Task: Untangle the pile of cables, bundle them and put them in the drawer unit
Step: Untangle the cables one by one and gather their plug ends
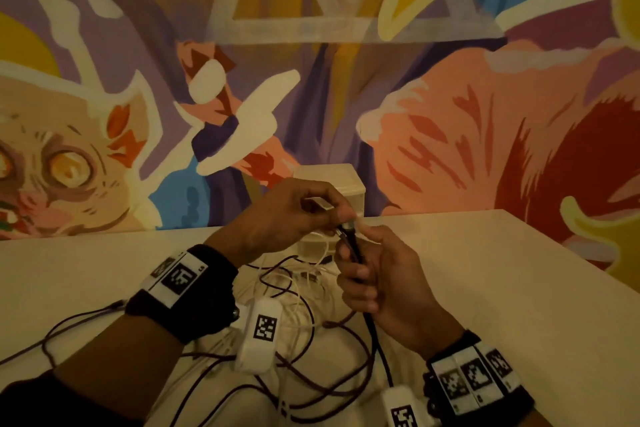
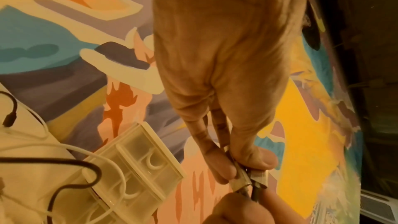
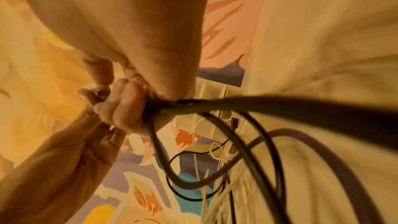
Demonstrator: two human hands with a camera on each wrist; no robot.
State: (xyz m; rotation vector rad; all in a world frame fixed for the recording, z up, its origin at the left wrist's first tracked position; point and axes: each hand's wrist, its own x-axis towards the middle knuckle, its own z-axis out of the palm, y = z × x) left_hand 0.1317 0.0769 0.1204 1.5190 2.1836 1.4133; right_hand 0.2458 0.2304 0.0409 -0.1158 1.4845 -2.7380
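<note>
Both hands are raised above a tangle of dark and white cables (image 1: 304,350) on the pale table (image 1: 502,288). My right hand (image 1: 374,274) grips a dark cable (image 1: 355,250) (image 3: 237,105) in its curled fingers, loops hanging below it. My left hand (image 1: 311,215) (image 2: 243,173) pinches the metal plug ends (image 2: 247,183) of that cable just above the right fist. The white drawer unit (image 1: 332,184) (image 2: 133,168) stands behind the hands against the wall, partly hidden by them.
A painted mural (image 1: 450,114) covers the wall right behind the table. White tagged blocks (image 1: 259,336) hang from my wrists over the cable pile. The table's far edge (image 1: 485,215) meets the wall; bare tabletop lies left and right of the pile.
</note>
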